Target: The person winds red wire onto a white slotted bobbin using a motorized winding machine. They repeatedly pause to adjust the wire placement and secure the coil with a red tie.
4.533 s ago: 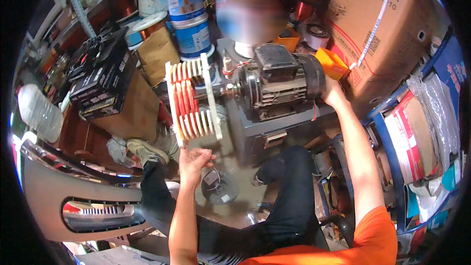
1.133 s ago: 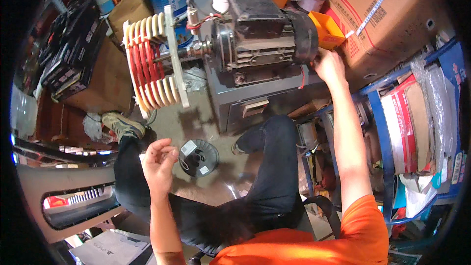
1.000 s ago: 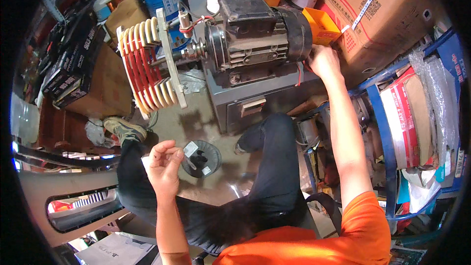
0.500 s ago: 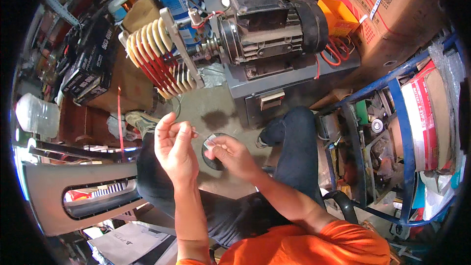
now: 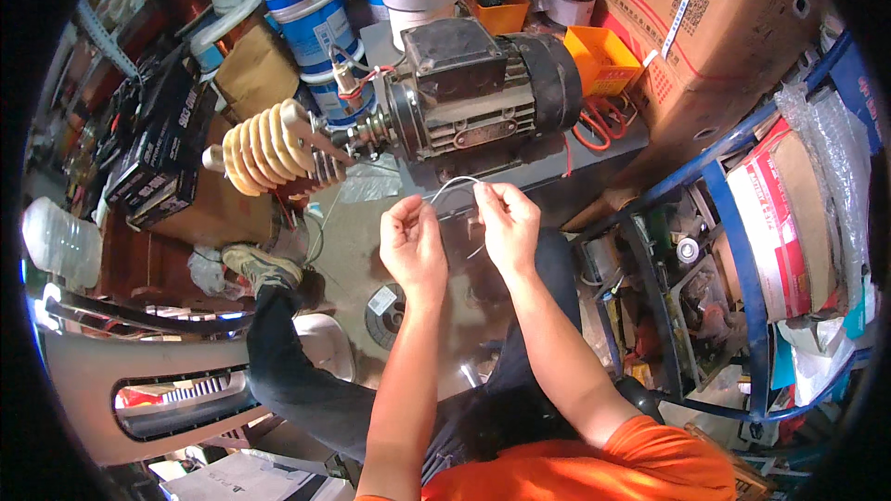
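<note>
My left hand (image 5: 413, 246) and my right hand (image 5: 506, 232) are raised over my lap, fingertips pinched on a thin pale wire (image 5: 455, 183) that arches between them. A loose length hangs below my right hand. Above them, a black motor (image 5: 478, 93) sits on a grey metal cabinet (image 5: 613, 139). On its shaft at the left is a winding former (image 5: 274, 148) with cream, comb-like slotted sides, its red windings mostly hidden. Between my legs, a black spool (image 5: 380, 315) lies on the floor, partly behind my left arm.
Blue and white pails (image 5: 316, 28) stand behind, near orange bins (image 5: 599, 60). A large carton (image 5: 705, 46) is at back right. A blue metal rack (image 5: 756, 343) runs along my right. Black boxes (image 5: 158, 144) are stacked at left, above a beige panel (image 5: 88, 362).
My right hand has left the motor's right end and joined my left hand on the wire, both now higher. The former has rotated, putting its cream side toward me. The view has shifted.
</note>
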A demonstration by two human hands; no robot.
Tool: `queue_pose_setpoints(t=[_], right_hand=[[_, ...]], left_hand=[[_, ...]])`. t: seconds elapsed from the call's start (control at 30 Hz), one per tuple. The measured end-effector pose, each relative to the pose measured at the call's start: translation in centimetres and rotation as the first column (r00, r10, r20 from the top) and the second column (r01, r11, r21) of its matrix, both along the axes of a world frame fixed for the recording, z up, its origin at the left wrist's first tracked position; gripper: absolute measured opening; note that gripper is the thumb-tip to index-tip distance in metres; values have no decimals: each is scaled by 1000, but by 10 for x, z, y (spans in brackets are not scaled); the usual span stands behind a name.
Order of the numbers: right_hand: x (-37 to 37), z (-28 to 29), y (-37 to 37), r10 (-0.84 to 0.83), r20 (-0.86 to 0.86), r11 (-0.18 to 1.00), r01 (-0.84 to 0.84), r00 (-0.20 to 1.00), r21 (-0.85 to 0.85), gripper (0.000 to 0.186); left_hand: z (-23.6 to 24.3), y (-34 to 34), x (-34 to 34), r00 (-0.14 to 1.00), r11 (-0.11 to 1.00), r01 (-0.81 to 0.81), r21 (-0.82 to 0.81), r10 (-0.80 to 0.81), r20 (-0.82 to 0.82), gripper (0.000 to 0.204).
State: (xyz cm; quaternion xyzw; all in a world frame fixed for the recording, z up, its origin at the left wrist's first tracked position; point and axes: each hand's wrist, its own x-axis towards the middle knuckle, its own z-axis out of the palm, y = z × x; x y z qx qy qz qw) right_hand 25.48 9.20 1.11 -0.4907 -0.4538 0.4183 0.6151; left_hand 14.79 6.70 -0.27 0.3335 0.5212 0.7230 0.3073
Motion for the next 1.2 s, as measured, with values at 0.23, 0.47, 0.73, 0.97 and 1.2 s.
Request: queue_pose_setpoints(t=[0.23, 0.47, 0.73, 0.97, 1.2], right_hand=[[-12, -2, 12, 48, 46, 997, -51, 998, 60, 21], [-15, 2, 18, 73, 27, 995, -71, 997, -70, 22], [-12, -18, 15, 85, 200, 994, -70, 976, -83, 21], [-5, -15, 7, 85, 416, 995, -55, 906, -84, 22], [-36, 18, -51, 218, 217, 976, -216, 952, -33, 26]], left_hand=[[-13, 11, 2, 997, 992, -74, 100, 71, 32, 12], [-14, 15, 1, 992, 994, -91, 67, 97, -83, 10], [-18, 6, 16, 961, 1000, -17, -23, 10, -275, 11], [-1, -11, 1, 865, 999, 21, -47, -42, -500, 35], [86, -105, -88, 577, 944, 135, 302, 173, -798, 26]])
